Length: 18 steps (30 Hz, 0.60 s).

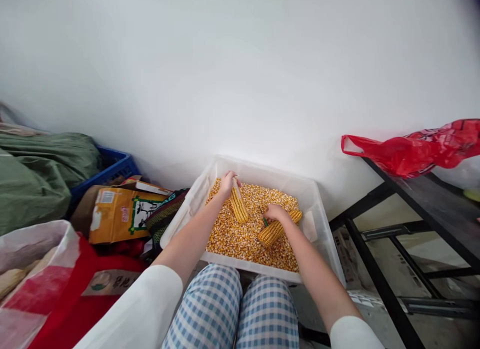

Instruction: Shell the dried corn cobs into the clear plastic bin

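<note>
My left hand (227,184) is closed around the upper end of a corn cob (239,204), whose tip points down toward the loose kernels. A pale strip without kernels runs along the cob near my fingers. My right hand (275,212) is closed on a thin green-handled tool (264,221); its exact kind is too small to make out. Beneath my right wrist, more corn cobs (270,234) rest on the yellow kernels (232,241), partly hidden by the forearm. All this lies inside a translucent plastic bin (258,272) in front of my knees.
A white wall (240,79) rises behind the bin. To the left are an orange carton (120,214), a blue crate (108,169), a green cloth (41,179) and a red bag (93,269). A black metal frame (378,259) with a red plastic bag (408,151) stands right.
</note>
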Motion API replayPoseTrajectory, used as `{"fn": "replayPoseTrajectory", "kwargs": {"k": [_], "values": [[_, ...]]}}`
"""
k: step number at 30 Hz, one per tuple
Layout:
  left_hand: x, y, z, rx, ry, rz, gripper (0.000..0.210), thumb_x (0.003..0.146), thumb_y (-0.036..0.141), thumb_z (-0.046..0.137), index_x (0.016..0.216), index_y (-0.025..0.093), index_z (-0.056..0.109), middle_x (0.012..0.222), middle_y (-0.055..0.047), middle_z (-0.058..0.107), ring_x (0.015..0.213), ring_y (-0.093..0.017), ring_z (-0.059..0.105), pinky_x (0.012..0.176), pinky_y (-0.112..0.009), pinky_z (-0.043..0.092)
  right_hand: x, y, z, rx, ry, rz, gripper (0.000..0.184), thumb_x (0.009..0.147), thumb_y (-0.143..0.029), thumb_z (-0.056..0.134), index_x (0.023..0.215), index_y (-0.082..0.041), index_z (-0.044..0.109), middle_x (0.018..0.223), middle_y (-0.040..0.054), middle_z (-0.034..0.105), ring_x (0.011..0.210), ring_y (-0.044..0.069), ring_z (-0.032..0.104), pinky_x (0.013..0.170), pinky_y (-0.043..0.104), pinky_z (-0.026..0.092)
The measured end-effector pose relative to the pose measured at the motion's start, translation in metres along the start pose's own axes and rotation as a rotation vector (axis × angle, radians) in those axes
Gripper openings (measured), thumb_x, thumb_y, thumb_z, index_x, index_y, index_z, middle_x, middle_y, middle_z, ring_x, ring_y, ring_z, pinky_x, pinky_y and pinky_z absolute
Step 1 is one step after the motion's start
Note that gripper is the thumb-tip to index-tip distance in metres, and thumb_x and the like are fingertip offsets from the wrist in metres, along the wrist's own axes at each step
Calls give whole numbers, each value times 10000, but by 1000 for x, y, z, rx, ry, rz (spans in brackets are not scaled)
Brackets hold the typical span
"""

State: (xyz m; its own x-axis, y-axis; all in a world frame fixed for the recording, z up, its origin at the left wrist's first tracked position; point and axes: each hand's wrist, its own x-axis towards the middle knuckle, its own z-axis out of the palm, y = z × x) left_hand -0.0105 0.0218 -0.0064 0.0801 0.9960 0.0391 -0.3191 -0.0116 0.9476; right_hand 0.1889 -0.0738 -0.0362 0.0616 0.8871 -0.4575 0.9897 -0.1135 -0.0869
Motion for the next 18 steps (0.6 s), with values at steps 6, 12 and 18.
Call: {"fn": "replayPoseTrajectory", "kwargs": {"k": [6,12,18], "values": [[2,4,-1,-30,2,-96,157,626,308,457,686,170,502,407,-20,528,376,-160,485,406,-248,355,-9,-12,-9,-44,-51,-50,209,682,-242,626,821,-95,678,903,153,673,808,229,625,647,256,422],[7,0,-7,-75,44,-166,186,616,321,445,677,165,525,423,-23,529,408,-167,514,414,-245,364,-21,-19,-29,51,70,-199,328,886,-291,340,1032,-119,579,947,115,658,804,170,607,666,234,407],[10,-3,-9,-112,70,-172,236,663,368,449,549,168,502,431,-38,517,417,-163,517,451,-260,402,-28,-43,-25,128,162,-324,439,930,-392,200,967,-145,560,937,98,642,813,157,579,692,233,379]]}}
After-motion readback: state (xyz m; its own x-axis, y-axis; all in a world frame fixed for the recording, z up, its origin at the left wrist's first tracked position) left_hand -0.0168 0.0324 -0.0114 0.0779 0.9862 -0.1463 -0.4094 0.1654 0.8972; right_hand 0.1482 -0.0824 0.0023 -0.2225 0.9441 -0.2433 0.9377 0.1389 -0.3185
